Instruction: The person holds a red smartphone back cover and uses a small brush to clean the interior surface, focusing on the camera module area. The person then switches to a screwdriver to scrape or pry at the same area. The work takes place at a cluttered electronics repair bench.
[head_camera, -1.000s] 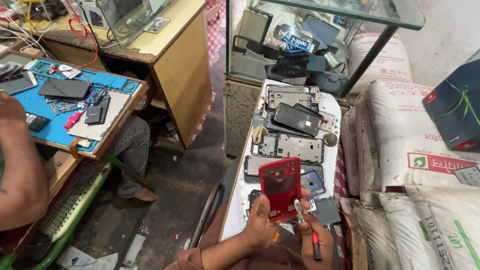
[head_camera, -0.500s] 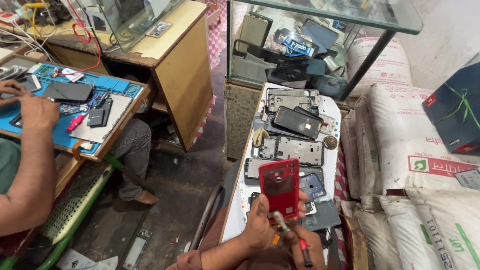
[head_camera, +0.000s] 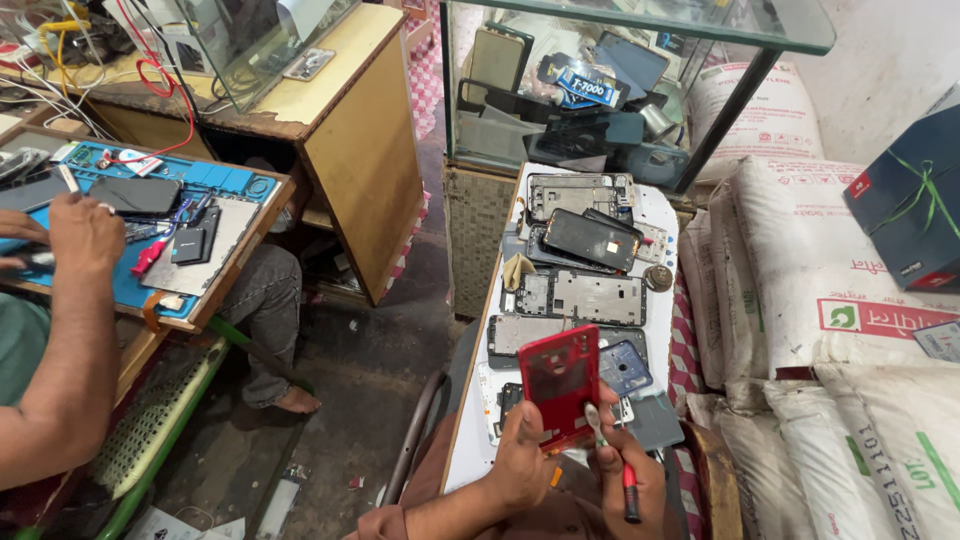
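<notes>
The left hand (head_camera: 525, 455) grips a red phone frame (head_camera: 560, 385) upright, fingers closed around its lower edge, just above the near end of the white board (head_camera: 660, 215). The right hand (head_camera: 625, 470) is closed on a red-handled tool (head_camera: 615, 460), its tip touching the frame's lower right corner. Beyond lie about 6 bare phone frames (head_camera: 575, 295). A slip of the tip could likely scratch the frame or knock parts off the board.

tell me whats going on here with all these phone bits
A person's left hand holds a red phone back cover upright over a white tray of phone frames, while the right hand puts a red-handled tool to its lower edge. To the left, another person works at a blue mat.
</notes>
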